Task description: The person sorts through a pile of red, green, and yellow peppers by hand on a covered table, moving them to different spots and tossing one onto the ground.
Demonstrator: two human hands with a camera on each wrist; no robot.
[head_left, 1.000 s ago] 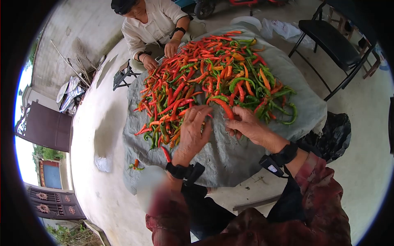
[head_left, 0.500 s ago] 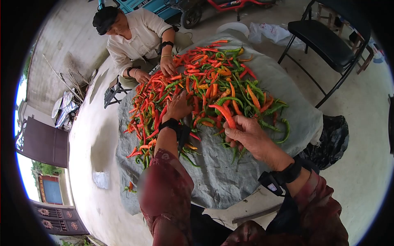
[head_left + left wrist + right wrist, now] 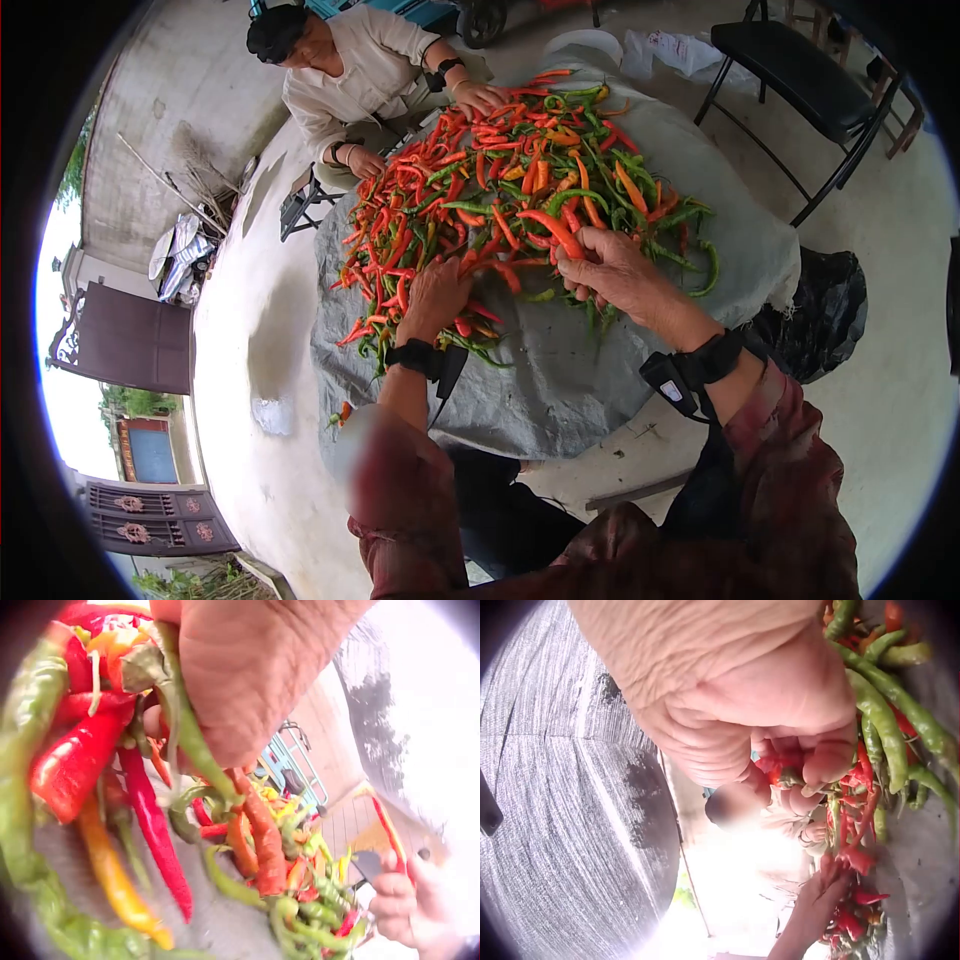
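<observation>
My right hand (image 3: 622,272) pinches the stem end of a large orange-red pepper (image 3: 556,232), which points up and left over the pile (image 3: 480,180). In the right wrist view, my right hand's (image 3: 735,697) thumb and fingers close on a stem. My left hand (image 3: 437,297) is low in the near side of the pile, its fingers around some red and orange peppers. A green pepper (image 3: 191,742) lies against my left hand (image 3: 247,682) in the left wrist view; its fingertips are mostly hidden.
A grey cloth (image 3: 560,390) covers the table under the peppers. Across it, a person in a light shirt (image 3: 360,60) reaches into the pile. A black folding chair (image 3: 795,80) and a black plastic bag (image 3: 825,310) are to the right.
My left hand reached forward into the pile, then drew back toward me with peppers shifting at its fingers. My right hand keeps its pepper. The other person's hand has moved right along the pile.
</observation>
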